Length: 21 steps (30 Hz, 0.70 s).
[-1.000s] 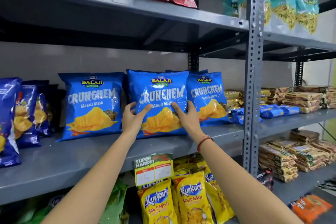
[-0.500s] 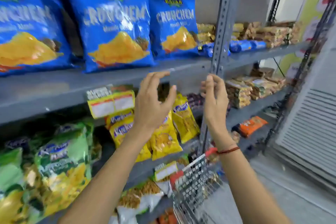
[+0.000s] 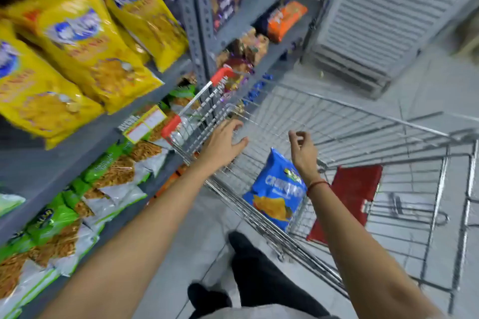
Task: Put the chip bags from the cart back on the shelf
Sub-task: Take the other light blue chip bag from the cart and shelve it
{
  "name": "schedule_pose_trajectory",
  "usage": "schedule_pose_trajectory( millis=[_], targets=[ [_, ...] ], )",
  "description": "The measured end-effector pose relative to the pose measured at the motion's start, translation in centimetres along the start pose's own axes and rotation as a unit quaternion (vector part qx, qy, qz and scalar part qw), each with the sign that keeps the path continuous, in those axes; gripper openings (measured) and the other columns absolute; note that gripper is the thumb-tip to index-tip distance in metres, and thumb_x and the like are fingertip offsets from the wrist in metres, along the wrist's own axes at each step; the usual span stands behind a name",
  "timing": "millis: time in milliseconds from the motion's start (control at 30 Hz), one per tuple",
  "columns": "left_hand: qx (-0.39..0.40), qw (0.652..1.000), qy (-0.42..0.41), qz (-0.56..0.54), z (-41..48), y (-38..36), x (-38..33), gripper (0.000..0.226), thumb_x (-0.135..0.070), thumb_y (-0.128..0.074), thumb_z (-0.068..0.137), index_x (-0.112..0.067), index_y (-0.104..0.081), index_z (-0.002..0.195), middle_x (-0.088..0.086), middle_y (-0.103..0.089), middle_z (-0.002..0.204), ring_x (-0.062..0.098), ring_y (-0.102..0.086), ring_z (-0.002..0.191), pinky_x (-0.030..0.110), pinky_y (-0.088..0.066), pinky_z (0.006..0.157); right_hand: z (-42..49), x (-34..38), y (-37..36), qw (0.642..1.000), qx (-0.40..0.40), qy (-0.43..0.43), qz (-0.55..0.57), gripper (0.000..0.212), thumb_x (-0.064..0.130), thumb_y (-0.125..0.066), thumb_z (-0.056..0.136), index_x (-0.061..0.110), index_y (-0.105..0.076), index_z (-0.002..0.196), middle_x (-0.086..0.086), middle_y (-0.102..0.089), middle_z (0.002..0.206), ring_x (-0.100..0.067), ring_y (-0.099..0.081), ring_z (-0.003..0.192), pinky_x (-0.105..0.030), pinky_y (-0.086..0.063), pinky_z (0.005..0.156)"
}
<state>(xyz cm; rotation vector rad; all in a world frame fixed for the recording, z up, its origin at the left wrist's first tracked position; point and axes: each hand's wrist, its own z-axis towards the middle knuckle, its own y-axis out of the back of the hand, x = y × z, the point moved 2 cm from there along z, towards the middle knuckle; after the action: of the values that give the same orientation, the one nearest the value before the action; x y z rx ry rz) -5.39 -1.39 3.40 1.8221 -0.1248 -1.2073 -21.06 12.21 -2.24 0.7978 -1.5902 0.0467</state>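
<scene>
over the wire cart [image 3: 363, 122] i see both hands empty: left hand [image 3: 223, 142] spread open, right hand [image 3: 303, 153] loosely curled. one blue chip bag [image 3: 277, 189] leans inside the cart, beside the shelf [image 3: 77, 137].

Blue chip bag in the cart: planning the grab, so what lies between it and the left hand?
Head view: only bare cart wire separates left hand from blue chip bag.

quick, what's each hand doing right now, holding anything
Left hand: open, fingers spread, empty, over the cart.
Right hand: fingers loosely curled, empty, above the blue chip bag.
</scene>
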Motion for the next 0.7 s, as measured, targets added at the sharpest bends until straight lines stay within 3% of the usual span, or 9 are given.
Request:
schedule_pose_trajectory(
  millis=[67,167,333,433,567,700],
  targets=[
    [0.057,0.998,0.018,0.007,0.9,-3.1,1.0,0.046,-0.026,-0.061,0.087,-0.006,-0.048,0.127,0.015,-0.052,0.131,0.029,-0.054,0.112,0.022,-0.032,0.088,-0.1,-5.7,1.0,0.994,0.02,-0.087,-0.055,0.046,0.034,-0.051,0.096,-0.005,-0.051,0.12,-0.023,-0.062,0.103,-0.032,-0.06,0.094,-0.02,-0.039,0.066],
    [0.157,0.986,0.056,0.024,2.6,-7.6,2.3,0.05,-0.025,-0.06,0.088,-0.003,-0.044,0.13,0.019,-0.048,0.133,0.032,-0.048,0.12,0.035,-0.036,0.1,-0.8,-13.1,2.0,0.97,0.064,-0.202,-0.12,0.051,0.033,-0.055,0.094,-0.01,-0.049,0.121,-0.032,-0.058,0.123,-0.043,-0.054,0.117,-0.037,-0.04,0.085],
    [0.305,0.94,0.135,0.074,4.4,-14.4,4.6,0.052,-0.029,-0.062,0.087,-0.004,-0.045,0.13,0.02,-0.053,0.133,0.033,-0.051,0.119,0.036,-0.041,0.096,-2.0,-20.5,1.7,0.927,0.114,-0.333,-0.129,0.068,0.048,-0.059,0.088,-0.007,-0.049,0.127,-0.028,-0.055,0.133,-0.04,-0.052,0.122,-0.038,-0.042,0.089],
    [0.39,0.903,0.144,0.106,4.8,-17.8,5.9,0.049,-0.031,-0.062,0.087,-0.002,-0.051,0.125,0.02,-0.054,0.131,0.033,-0.053,0.115,0.033,-0.041,0.09,-2.0,-22.6,0.6,0.918,0.086,-0.383,-0.057,0.078,0.051,-0.063,0.083,-0.006,-0.045,0.133,-0.025,-0.052,0.137,-0.037,-0.052,0.123,-0.033,-0.038,0.08],
    [0.391,0.905,0.154,0.069,6.0,-21.7,7.7,0.068,-0.03,-0.073,0.078,-0.004,-0.041,0.133,0.017,-0.043,0.142,0.031,-0.043,0.126,0.033,-0.035,0.098,-0.7,-25.1,-0.8,0.914,0.039,-0.402,0.044,0.062,0.034,-0.072,0.081,-0.001,-0.051,0.127,-0.019,-0.059,0.13,-0.031,-0.058,0.117,-0.027,-0.043,0.083],
    [0.377,0.899,0.218,0.054,6.3,-24.6,10.5,0.118,-0.038,-0.083,0.064,-0.008,-0.003,0.146,0.014,-0.014,0.156,0.031,-0.014,0.143,0.042,-0.019,0.115,0.3,-27.0,-2.4,0.906,0.017,-0.407,0.119,0.045,0.026,-0.076,0.079,0.008,-0.048,0.11,-0.017,-0.062,0.123,-0.03,-0.061,0.109,-0.034,-0.049,0.093]
  ],
)
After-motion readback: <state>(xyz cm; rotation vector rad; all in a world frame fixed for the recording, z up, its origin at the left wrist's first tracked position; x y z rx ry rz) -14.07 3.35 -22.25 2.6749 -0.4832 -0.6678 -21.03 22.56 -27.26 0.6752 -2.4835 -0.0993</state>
